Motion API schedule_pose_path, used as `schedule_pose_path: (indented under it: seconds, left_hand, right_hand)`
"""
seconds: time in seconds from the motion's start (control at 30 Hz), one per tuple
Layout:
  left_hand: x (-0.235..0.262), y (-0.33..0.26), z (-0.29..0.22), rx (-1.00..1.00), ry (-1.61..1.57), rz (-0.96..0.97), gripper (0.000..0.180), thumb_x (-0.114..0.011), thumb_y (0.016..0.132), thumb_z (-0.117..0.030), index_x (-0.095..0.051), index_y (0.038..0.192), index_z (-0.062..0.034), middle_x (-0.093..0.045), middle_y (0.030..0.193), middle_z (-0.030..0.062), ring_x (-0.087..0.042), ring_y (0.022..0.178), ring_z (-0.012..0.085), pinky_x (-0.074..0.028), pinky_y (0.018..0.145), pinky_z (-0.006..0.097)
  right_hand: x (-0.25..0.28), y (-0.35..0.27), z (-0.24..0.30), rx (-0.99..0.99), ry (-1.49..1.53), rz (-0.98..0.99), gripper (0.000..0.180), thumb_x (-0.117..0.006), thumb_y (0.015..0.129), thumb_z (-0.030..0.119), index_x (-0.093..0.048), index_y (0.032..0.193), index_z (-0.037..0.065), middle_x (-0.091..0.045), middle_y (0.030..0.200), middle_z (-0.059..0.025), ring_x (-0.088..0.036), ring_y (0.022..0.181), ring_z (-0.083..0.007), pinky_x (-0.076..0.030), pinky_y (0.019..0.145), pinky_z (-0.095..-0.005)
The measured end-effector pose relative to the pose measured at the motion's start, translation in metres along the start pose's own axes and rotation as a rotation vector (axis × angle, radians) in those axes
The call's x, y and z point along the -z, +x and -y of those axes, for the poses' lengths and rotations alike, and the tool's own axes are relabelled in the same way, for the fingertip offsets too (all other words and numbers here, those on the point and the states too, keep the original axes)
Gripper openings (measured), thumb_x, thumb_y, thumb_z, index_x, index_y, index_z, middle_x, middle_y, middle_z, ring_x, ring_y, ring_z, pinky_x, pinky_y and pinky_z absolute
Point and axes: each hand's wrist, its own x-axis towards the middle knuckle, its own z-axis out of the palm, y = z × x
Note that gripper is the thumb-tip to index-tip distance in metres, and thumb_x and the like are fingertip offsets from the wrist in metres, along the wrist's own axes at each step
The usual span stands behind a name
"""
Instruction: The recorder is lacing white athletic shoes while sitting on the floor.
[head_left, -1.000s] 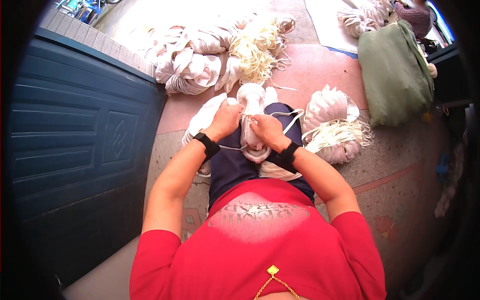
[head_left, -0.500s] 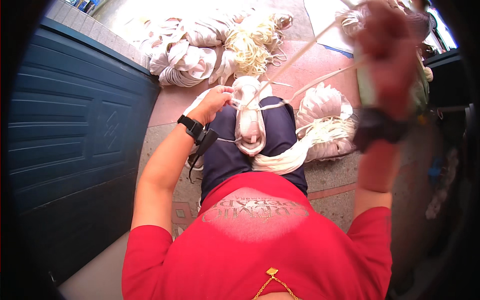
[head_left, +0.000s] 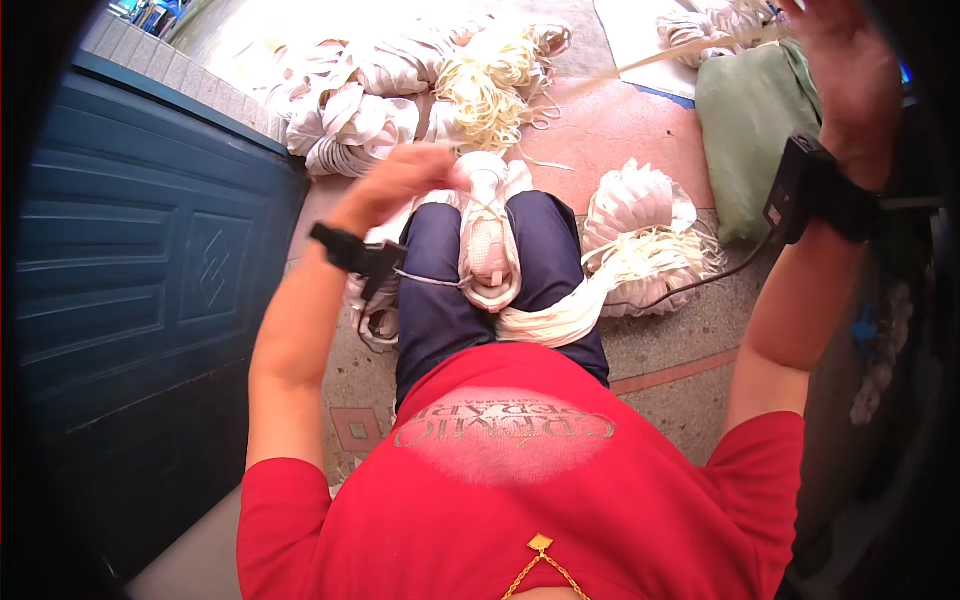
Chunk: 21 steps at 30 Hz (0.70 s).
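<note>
A pale, laced sneaker (head_left: 488, 245) rests lengthwise between my dark-trousered thighs. My left hand (head_left: 415, 175) is just above and left of the sneaker's far end, its fingers smeared by motion. At the upper right, my right hand (head_left: 850, 75) is raised high, with its fingertips cut off by the top edge. A pale flat shoelace (head_left: 690, 47) stretches across from above the sneaker to my right hand, which appears to grip it; its left part fades in blur. A hank of cream laces (head_left: 560, 318) lies over my right thigh.
Beyond my knees lie piles of pale shoe parts (head_left: 370, 110) and tangled yellowish laces (head_left: 490, 85). A bundle of shoe parts (head_left: 640, 200) sits right of my legs, near a green sack (head_left: 750, 130). A dark blue panelled door (head_left: 150, 250) stands at my left.
My right hand has moved outward to the right, drawing the shoelace farther from the sneaker. My left hand has lifted slightly and shifted left. The green sack shows more fully.
</note>
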Motion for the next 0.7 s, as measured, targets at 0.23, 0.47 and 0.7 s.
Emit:
schedule_pose_path:
  seconds: [0.23, 0.47, 0.7]
  left_hand:
    - [0.282, -0.184, 0.025, -0.255, -0.788, -1.083, 0.021, -0.039, 0.09, -0.016, -0.036, 0.069, -0.0115, -0.023, 0.049, -0.0026, -0.019, 0.038, 0.0094, -0.02, 0.037, 0.024]
    - [0.192, -0.125, 0.018, 0.103, -0.365, -1.108, 0.039, -0.041, 0.088, -0.038, -0.046, 0.106, -0.0043, -0.023, 0.052, -0.0068, -0.021, 0.04, 0.0046, -0.02, 0.038, 0.022]
    - [0.023, -0.031, 0.072, 0.282, 0.138, -0.319, 0.021, -0.054, 0.082, -0.023, -0.062, 0.089, -0.0046, -0.056, 0.07, -0.0021, -0.047, 0.058, 0.005, -0.04, 0.055, 0.02]
  right_hand:
    - [0.256, 0.004, -0.076, -0.527, 0.055, 0.026, 0.025, -0.037, 0.087, 0.016, -0.04, 0.063, 0.009, -0.041, 0.06, 0.0, -0.037, 0.05, -0.0116, -0.03, 0.047, -0.0254]
    - [0.15, -0.177, -0.219, -0.916, -0.704, 0.514, 0.019, -0.055, 0.079, 0.02, -0.061, 0.083, 0.003, -0.059, 0.066, -0.0017, -0.053, 0.061, -0.0085, -0.043, 0.057, -0.0239]
    - [0.097, -0.228, -0.264, -0.338, -1.337, 0.843, 0.019, -0.047, 0.077, 0.017, -0.059, 0.073, 0.002, -0.057, 0.077, -0.0164, -0.055, 0.076, -0.032, -0.044, 0.066, -0.0409]
